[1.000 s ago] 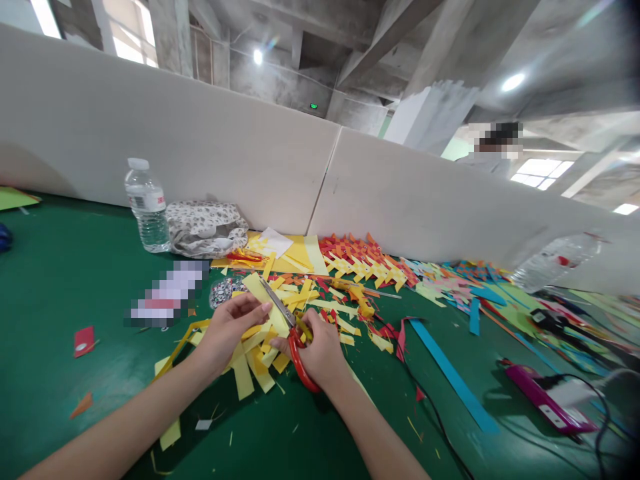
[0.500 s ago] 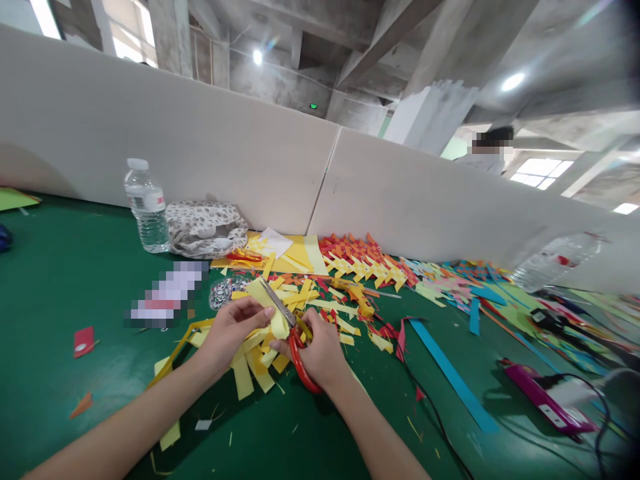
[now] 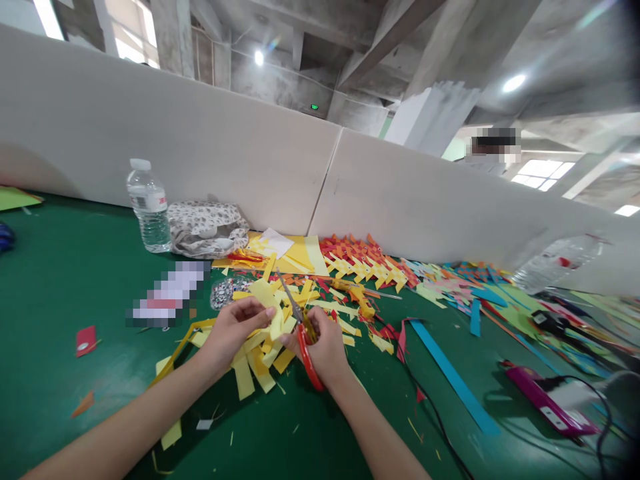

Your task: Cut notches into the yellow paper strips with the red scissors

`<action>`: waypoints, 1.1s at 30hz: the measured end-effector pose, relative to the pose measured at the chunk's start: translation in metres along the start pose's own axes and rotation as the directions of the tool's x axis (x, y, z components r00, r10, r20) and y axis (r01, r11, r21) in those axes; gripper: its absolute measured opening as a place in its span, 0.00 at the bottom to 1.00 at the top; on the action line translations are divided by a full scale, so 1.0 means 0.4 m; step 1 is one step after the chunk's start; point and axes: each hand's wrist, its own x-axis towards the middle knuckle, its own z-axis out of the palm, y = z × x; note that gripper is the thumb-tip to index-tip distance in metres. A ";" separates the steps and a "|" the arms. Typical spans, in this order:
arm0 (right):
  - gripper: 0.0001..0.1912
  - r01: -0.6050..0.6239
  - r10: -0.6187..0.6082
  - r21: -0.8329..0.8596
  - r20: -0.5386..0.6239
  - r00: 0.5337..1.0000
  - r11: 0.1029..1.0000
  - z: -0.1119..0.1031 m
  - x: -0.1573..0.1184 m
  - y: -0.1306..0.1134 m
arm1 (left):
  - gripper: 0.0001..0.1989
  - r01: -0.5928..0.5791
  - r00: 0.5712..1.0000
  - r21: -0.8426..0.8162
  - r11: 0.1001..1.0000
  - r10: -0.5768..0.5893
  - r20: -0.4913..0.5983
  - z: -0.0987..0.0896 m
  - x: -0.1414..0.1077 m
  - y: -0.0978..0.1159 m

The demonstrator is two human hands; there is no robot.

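Note:
My left hand (image 3: 243, 325) pinches a pale yellow paper strip (image 3: 267, 298) between thumb and fingers. In my right hand (image 3: 323, 343) is a pair of scissors (image 3: 306, 353) with red handles, fingers wrapped round the grips. The blades point up and away, just right of the strip and apart from it; they look nearly closed. Below both hands lies a loose heap of yellow paper strips (image 3: 257, 370). A yellow glue gun (image 3: 357, 297) rests on scraps beyond my right hand.
Woven red and yellow paper pieces (image 3: 365, 260) line the white partition (image 3: 225, 140). A water bottle (image 3: 149, 207) and patterned cloth bag (image 3: 207, 227) stand back left. A blue strip (image 3: 450, 373), black cable (image 3: 425, 400) and purple power strip (image 3: 550, 400) lie right. A person (image 3: 490, 157) is beyond the partition.
The scissors have moved slightly right, away from the paper strip, and their blades have swung more upright. My left hand stays in place with the strip.

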 end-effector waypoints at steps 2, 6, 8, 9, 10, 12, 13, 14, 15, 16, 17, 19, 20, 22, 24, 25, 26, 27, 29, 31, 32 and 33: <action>0.18 -0.036 0.033 0.148 0.019 0.999 0.988 0.000 0.005 0.000 | 0.07 0.005 1.000 -0.008 1.000 -0.005 -0.003 -0.001 0.001 0.000; 0.21 -0.131 0.106 0.405 0.084 0.991 0.905 0.013 0.012 0.002 | 0.07 0.036 0.999 -0.012 0.999 -0.037 -0.009 -0.001 0.006 -0.006; 0.22 -0.172 0.140 0.455 0.103 0.985 0.874 0.021 0.013 0.001 | 0.07 0.053 0.999 -0.008 0.999 -0.053 -0.004 0.000 0.007 -0.009; 0.21 -0.188 0.154 0.470 0.110 0.982 0.863 0.024 0.012 0.000 | 0.07 0.060 0.998 -0.005 0.998 -0.060 -0.002 0.000 0.006 -0.011; 0.21 -0.201 0.165 0.482 0.116 0.979 0.853 0.026 0.012 -0.002 | 0.07 0.065 0.998 -0.004 0.998 -0.065 -0.002 0.000 0.006 -0.012; 0.21 -0.215 0.174 0.508 0.129 0.976 0.834 0.027 0.012 -0.006 | 0.07 0.071 0.997 -0.004 0.997 -0.071 -0.004 0.000 0.004 -0.014; 0.21 -0.218 0.177 0.521 0.129 0.976 0.825 0.026 0.012 -0.007 | 0.07 0.070 0.998 -0.005 0.998 -0.070 -0.005 0.000 0.004 -0.014; 0.21 -0.222 0.182 0.528 0.127 0.975 0.820 0.026 0.013 -0.008 | 0.07 0.068 0.998 -0.007 0.998 -0.068 -0.007 -0.001 0.003 -0.014; 0.21 -0.227 0.189 0.531 0.125 0.974 0.816 0.025 0.014 -0.007 | 0.07 0.065 0.998 -0.007 0.998 -0.065 -0.010 -0.001 0.003 -0.014; 0.21 -0.231 0.195 0.534 0.123 0.973 0.814 0.024 0.016 -0.005 | 0.06 0.064 0.998 -0.006 0.998 -0.064 -0.010 -0.002 0.004 -0.014; 0.22 -0.233 0.199 0.534 0.122 0.972 0.813 0.024 0.018 -0.002 | 0.06 0.065 0.998 -0.005 0.998 -0.065 -0.010 -0.002 0.004 -0.014; 0.23 -0.238 0.202 0.532 0.125 0.971 0.813 0.026 0.021 0.007 | 0.06 0.071 0.997 -0.006 0.997 -0.071 -0.009 -0.003 0.005 -0.013; 0.23 -0.238 0.203 0.531 0.125 0.971 0.813 0.027 0.022 0.011 | 0.06 0.074 0.997 -0.008 0.997 -0.074 -0.007 -0.003 0.005 -0.012; 0.24 -0.231 0.197 0.532 0.122 0.973 0.814 0.029 0.023 0.016 | 0.07 0.080 0.997 -0.011 0.997 -0.080 -0.004 -0.002 0.005 -0.011; 0.23 -0.223 0.187 0.544 0.122 0.975 0.809 0.030 0.023 0.018 | 0.07 0.081 0.997 -0.011 0.997 -0.081 -0.005 -0.002 0.005 -0.011; 0.23 -0.221 0.181 0.552 0.126 0.975 0.804 0.030 0.023 0.017 | 0.07 0.081 0.997 -0.010 0.997 -0.081 -0.008 -0.001 0.005 -0.010; 0.22 -0.222 0.179 0.560 0.132 0.975 0.798 0.030 0.022 0.017 | 0.07 0.079 0.997 -0.010 0.997 -0.079 -0.010 -0.001 0.005 -0.011; 0.22 -0.227 0.178 0.566 0.141 0.974 0.793 0.030 0.022 0.016 | 0.07 0.077 0.997 -0.010 0.997 -0.077 -0.011 -0.001 0.005 -0.011; 0.22 -0.238 0.181 0.575 0.156 0.971 0.783 0.029 0.022 0.016 | 0.07 0.069 0.998 -0.011 0.998 -0.069 -0.006 -0.002 0.005 -0.011; 0.22 -0.246 0.182 0.586 0.167 0.969 0.772 0.029 0.021 0.016 | 0.07 0.063 0.998 -0.006 0.998 -0.063 -0.001 -0.001 0.005 -0.010; 0.23 -0.247 0.181 0.590 0.170 0.969 0.769 0.029 0.021 0.017 | 0.07 0.062 0.998 -0.001 0.998 -0.062 -0.003 -0.001 0.005 -0.009; 0.23 -0.248 0.178 0.592 0.174 0.968 0.767 0.029 0.021 0.016 | 0.07 0.062 0.998 0.004 0.998 -0.062 -0.006 -0.001 0.005 -0.007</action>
